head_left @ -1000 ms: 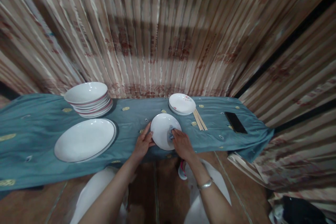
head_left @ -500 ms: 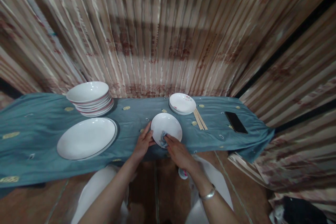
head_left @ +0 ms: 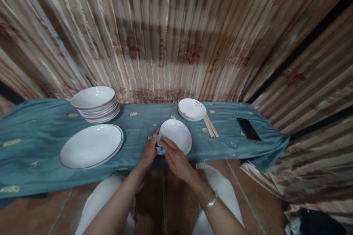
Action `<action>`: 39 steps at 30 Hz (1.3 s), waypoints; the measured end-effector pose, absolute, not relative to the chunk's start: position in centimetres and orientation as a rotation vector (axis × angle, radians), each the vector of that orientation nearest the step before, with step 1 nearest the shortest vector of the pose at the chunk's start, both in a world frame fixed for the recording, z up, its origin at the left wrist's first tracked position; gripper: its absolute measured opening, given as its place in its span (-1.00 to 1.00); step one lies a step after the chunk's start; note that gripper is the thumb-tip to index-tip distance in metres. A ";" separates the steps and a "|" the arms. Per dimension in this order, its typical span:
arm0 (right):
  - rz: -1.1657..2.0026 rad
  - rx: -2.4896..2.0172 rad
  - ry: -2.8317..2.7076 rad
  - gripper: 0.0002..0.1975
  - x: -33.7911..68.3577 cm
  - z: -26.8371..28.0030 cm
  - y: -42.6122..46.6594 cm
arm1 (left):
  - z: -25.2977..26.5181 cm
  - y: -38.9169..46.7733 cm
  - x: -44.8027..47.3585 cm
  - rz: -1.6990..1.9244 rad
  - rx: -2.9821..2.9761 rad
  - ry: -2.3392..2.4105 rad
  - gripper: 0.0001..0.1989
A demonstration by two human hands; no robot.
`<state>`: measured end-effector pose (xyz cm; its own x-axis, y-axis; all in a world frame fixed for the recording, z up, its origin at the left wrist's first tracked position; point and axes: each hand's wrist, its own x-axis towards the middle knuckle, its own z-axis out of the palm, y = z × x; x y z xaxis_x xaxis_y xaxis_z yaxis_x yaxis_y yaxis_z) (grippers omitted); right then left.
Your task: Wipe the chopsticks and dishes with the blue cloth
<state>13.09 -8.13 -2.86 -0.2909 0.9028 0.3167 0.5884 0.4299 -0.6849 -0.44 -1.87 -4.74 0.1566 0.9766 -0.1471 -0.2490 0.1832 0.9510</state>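
Observation:
A round white plate (head_left: pixel 179 134) is in front of me at the table's near edge. My left hand (head_left: pixel 150 150) grips its left rim. In my right hand (head_left: pixel 175 156) is a crumpled light blue cloth (head_left: pixel 160 146), pressed against the plate's left edge close to my left fingers. My right hand covers the lower left of the plate. Just behind it lies a small stack of floral-edged plates (head_left: pixel 192 108), with several wooden chopsticks (head_left: pixel 210 126) at its right.
A blue-green cloth (head_left: pixel 143 117) covers the table. On the left stand a stack of red-rimmed bowls (head_left: pixel 93 98) and large oval plates (head_left: pixel 92 146). Toward the right end lies a black phone (head_left: pixel 248 129). A pleated curtain (head_left: pixel 165 44) hangs behind.
My right hand has moved left with the cloth, from the lower middle of the plate to its left edge. My left hand and the plate stay nearly in place.

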 end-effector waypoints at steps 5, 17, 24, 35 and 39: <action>0.380 -1.243 -2.079 -0.45 12.1 -2.8 -6.3 | -5.2 -1.8 -0.5 1.116 0.890 0.957 -0.38; 0.168 -1.270 -2.136 -0.51 13.6 -2.2 -0.3 | -4.0 -2.4 -0.2 1.013 0.799 0.901 -0.14; 0.035 -1.390 -2.165 -0.55 15.9 -3.5 2.7 | -3.8 -2.3 -0.4 0.967 0.823 0.913 -0.14; -0.011 -1.840 -1.947 -0.57 20.1 -6.9 1.3 | -3.5 -2.3 -0.3 0.971 0.813 0.910 -0.09; 0.021 -1.931 -1.920 -0.56 20.6 -7.2 -0.1 | -3.8 -2.4 -0.3 0.965 0.801 0.898 -0.11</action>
